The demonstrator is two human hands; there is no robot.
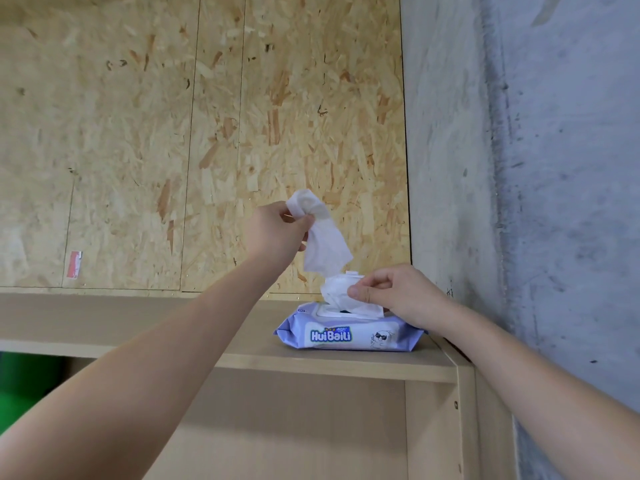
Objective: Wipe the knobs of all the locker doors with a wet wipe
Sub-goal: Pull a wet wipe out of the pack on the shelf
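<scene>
Above the pack (349, 336), both hands pinch wipes (323, 242).

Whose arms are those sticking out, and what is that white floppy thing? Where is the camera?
The camera sits on a person's head and looks forward and down, so you see that person's own two arms, as if they were yours. There is only this one picture. The left hand pinches a white wet wipe and holds it up in the air. The right hand pinches the next wipe, which pokes out of the top of a purple pack of wipes. The pack lies on a pale wooden shelf. Behind it is a chipboard wall, and on the right a grey concrete wall.
</scene>
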